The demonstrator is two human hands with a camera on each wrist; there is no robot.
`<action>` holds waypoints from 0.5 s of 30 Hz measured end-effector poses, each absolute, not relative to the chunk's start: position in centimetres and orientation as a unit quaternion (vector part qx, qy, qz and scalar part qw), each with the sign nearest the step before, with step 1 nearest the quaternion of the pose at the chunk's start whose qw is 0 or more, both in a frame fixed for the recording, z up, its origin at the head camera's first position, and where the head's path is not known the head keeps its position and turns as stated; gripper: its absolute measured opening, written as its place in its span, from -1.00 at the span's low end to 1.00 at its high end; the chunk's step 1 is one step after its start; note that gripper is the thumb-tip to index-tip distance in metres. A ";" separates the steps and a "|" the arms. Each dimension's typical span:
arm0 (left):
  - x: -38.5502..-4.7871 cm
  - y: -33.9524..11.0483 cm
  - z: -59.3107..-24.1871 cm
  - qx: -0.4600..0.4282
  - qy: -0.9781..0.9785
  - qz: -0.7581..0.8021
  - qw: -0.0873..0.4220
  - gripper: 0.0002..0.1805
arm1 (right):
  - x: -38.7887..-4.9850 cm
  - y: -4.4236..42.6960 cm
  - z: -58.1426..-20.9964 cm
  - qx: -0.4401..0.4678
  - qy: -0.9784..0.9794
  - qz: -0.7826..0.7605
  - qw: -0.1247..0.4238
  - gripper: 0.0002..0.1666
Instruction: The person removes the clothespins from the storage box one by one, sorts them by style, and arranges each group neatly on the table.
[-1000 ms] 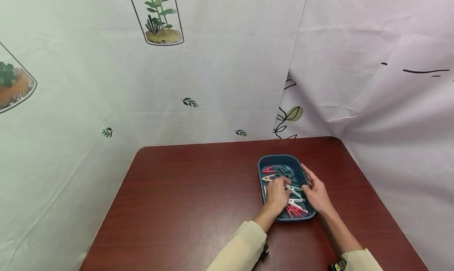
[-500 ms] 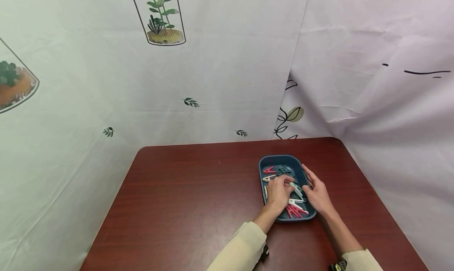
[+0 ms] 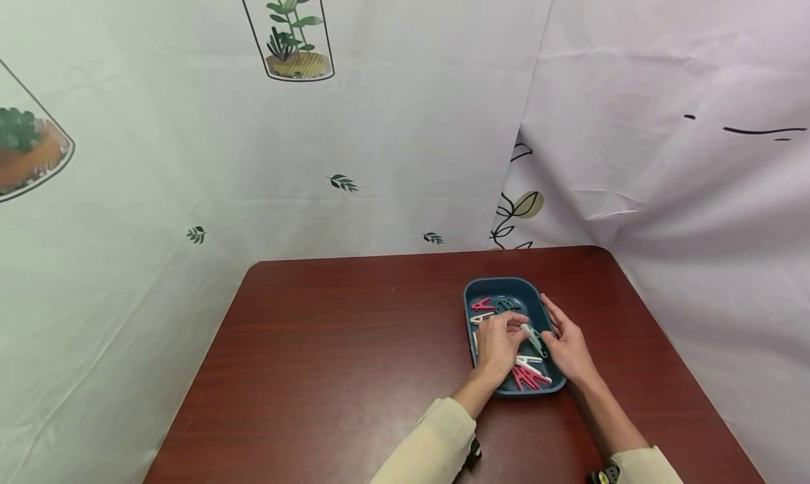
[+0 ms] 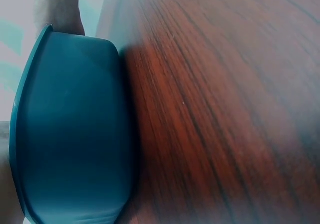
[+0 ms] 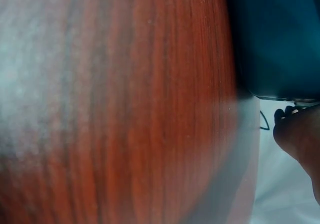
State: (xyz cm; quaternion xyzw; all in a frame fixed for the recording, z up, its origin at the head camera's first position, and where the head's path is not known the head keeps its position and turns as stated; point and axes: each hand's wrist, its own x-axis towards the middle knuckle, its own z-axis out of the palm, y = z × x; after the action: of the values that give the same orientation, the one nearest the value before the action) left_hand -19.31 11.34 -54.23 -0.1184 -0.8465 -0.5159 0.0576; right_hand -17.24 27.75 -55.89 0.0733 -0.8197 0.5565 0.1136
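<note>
In the head view a dark blue rectangular tray (image 3: 496, 285) holds several plastic clothespins. My left hand (image 3: 498, 347) reaches in over its left side. Between that hand's thumb and fingertips is the end of a light green clothespin (image 3: 534, 340); the exact contact is small to see. My right hand (image 3: 571, 352) grips the tray's right rim, thumb on top and fingers along the outside. Both wrist views show mostly the tray's outer wall (image 4: 75, 129) standing on the table. The left palm hides part of the tray's contents.
Pink clothespins (image 3: 530, 380), a white one (image 3: 530, 360), a cream one (image 3: 481, 318) and dark green pieces (image 3: 506, 305) lie in the tray. It stands on a reddish-brown table (image 3: 354, 357), near the right side. A printed curtain (image 3: 392, 118) hangs behind.
The light green clothespin has turned steeper and shifted slightly right along with my left fingertips. My right hand keeps its hold on the rim.
</note>
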 end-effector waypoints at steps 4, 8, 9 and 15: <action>-19.3 11.4 -54.2 -0.118 -0.847 -0.514 0.066 -0.82 | -17.2 27.7 -55.9 0.075 -0.819 0.558 0.113 -0.15; -19.2 11.4 -54.1 -0.119 -0.846 -0.513 0.076 -0.81 | -17.2 27.8 -55.9 0.078 -0.819 0.558 0.112 -0.15; -19.2 11.4 -54.0 -0.121 -0.846 -0.514 0.079 -0.81 | -17.2 27.8 -55.9 0.078 -0.819 0.558 0.111 -0.15; -19.0 11.2 -53.9 -0.138 -0.841 -0.516 0.085 -0.81 | -17.1 27.8 -55.9 0.068 -0.823 0.554 0.105 -0.17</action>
State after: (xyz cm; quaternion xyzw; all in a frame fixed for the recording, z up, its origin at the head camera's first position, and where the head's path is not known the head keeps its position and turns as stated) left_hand -19.01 11.24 -53.92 -0.1384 -0.8410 -0.5161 0.0851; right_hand -17.14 27.79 -55.86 0.0684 -0.8229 0.5543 0.1048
